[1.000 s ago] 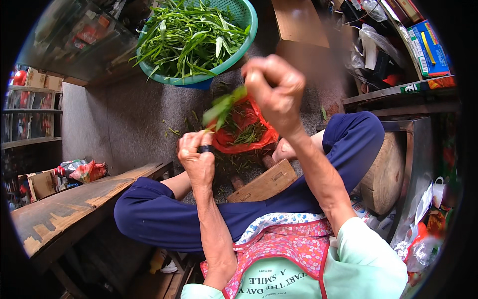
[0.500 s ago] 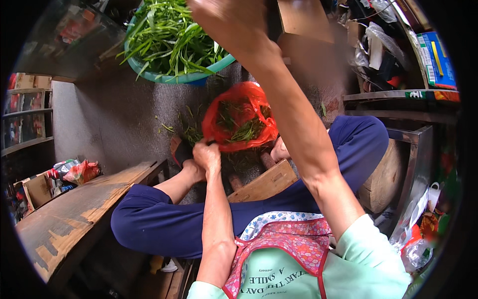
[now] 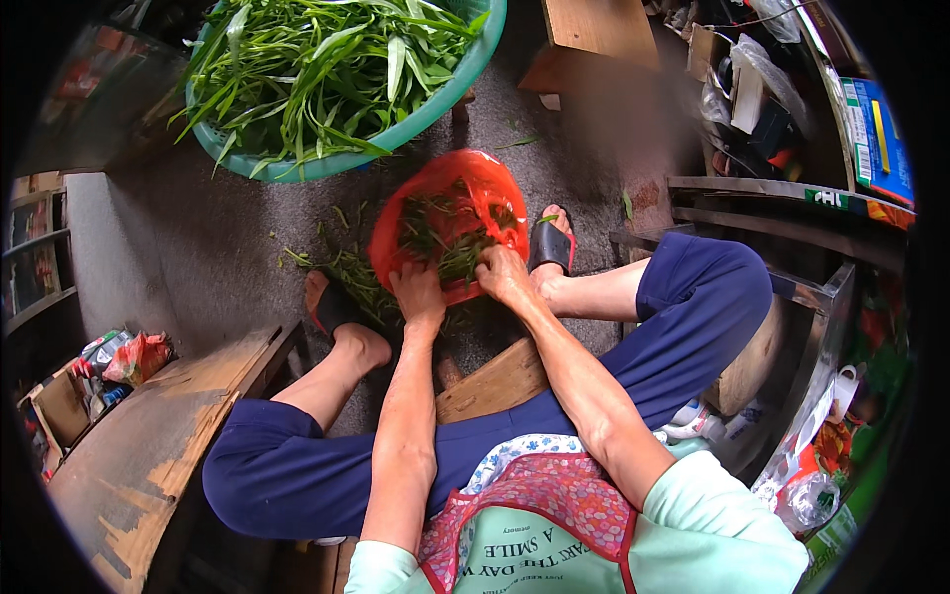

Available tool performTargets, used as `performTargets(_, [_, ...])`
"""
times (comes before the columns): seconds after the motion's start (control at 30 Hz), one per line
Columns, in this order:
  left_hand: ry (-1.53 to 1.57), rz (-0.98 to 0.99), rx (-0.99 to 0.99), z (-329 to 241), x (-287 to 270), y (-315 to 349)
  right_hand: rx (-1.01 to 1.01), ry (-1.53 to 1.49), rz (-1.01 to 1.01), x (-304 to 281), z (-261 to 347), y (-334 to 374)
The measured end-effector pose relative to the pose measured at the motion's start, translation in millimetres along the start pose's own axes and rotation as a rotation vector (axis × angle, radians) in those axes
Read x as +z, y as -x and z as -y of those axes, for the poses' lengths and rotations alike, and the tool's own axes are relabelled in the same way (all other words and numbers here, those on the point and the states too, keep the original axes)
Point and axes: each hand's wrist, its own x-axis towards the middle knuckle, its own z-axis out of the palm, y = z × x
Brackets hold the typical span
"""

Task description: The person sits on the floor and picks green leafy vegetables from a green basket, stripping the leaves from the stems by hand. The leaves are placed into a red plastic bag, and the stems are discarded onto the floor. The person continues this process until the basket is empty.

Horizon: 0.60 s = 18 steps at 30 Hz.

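While both hands (image 3: 420,296) (image 3: 506,275) grip it, the red bag (image 3: 463,174) gapes upward, long axis unclear.

The bag (image 3: 389,238) is thin, glossy plastic; the far basket (image 3: 437,111), smooth plastic. The floor (image 3: 198,267) looks rough and matt, the near left table (image 3: 148,460) worn, flaking wood, the trousers (image 3: 307,470) matt cloth.

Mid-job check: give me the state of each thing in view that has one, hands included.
Red plastic bag: mouth open, green pieces inside.
Teal basket: heaped with leafy greens.
Loose green scraps: scattered on the floor beside the bag.
Left hand: curled at the bag's near edge, grip unclear.
Right hand: likewise, farther right.
Black sandals: both worn.
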Motion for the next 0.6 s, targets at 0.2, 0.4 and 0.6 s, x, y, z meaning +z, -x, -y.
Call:
performTargets(0.2, [0.496,-0.155,-0.142,26.8,11.5,-14.9,0.045,-0.147,-0.03,-26.7,24.7,-21.2])
performTargets(0.4, [0.918,0.017,-0.307,25.8,-60.0,-12.1,0.016,-0.288,-0.075,-60.6,49.5,-5.8])
performTargets(0.6, [1.146,0.108,-0.171,-9.1,-139.1,12.7,0.201,-0.809,0.356,-89.7,85.1,14.6])
